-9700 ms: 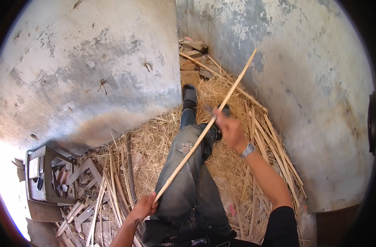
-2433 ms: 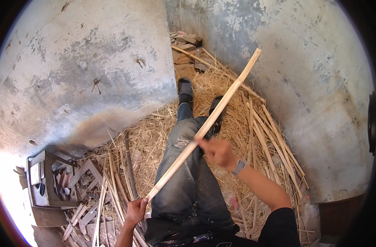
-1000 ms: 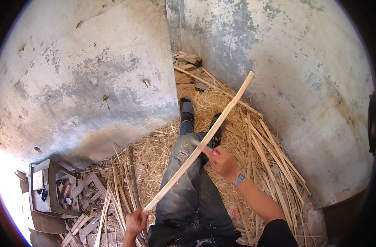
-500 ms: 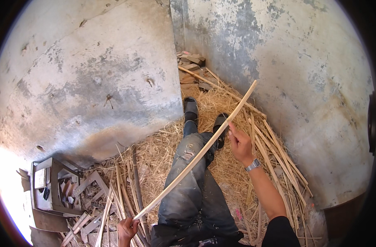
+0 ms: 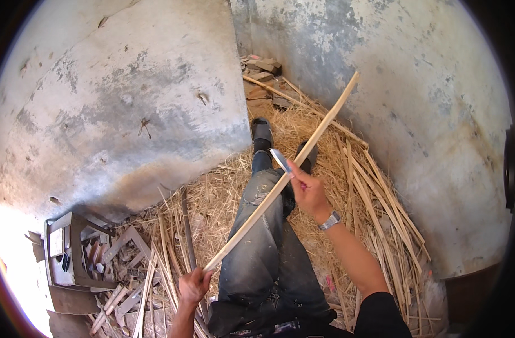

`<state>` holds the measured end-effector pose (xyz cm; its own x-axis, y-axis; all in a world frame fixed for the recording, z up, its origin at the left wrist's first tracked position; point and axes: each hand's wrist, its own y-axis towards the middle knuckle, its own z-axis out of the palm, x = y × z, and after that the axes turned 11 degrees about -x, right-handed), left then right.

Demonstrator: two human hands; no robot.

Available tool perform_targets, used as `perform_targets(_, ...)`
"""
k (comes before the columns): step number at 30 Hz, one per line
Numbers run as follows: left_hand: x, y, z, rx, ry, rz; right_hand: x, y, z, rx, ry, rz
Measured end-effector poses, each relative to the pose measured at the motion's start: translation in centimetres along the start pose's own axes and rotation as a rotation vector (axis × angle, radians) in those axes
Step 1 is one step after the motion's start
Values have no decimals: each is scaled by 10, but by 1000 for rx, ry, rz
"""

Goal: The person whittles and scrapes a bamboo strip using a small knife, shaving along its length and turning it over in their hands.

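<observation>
A long, pale wooden strip slants across my lap, from lower left to upper right. Its lower end is gripped by my left hand, fingers closed round it. In my right hand is a knife, its shiny blade lying across the strip and pointing up and left. The thumb or a finger rests along the blade's base; the handle is hidden in the closed palm. Under the strip are my legs in worn jeans.
Straw-like shavings cover the floor. Several long wooden strips lie at the right along the wall. At the left stand a broken wooden frame and scrap pieces. Bricks sit in the far corner.
My right hand has moved left and slightly down along the strip, and the knife blade now shows plainly. My left hand has shifted up and right, pushing the strip farther out.
</observation>
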<state>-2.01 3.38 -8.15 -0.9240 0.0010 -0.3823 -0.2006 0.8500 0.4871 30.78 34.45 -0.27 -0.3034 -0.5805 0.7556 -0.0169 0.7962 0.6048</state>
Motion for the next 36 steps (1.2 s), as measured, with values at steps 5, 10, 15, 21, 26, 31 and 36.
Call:
perform_targets(5, -63, 55, 17, -18, -36, -69, 26, -34, 19, 33, 6, -44)
perform_targets(10, -109, 99, 22, 19, -119, -136, 32, -60, 29, 2, -5, -47)
perform_targets(15, -119, 103, 21, 36, -114, -173, 58, -72, 18, 230, -14, 56)
perform_targets(21, -109, 92, 22, 17, -121, -156, 51, -62, 14, 279, 10, -73)
perform_targets(26, -88, 70, 14, -53, -15, -68, -11, 20, -8, -56, -189, -88)
perform_targets(31, -74, 55, 7, -93, -7, -9, -24, 68, -35, -132, -198, -56)
perform_targets(36, -93, 70, 14, -82, -28, -32, 1, -16, 5, 119, -38, -85)
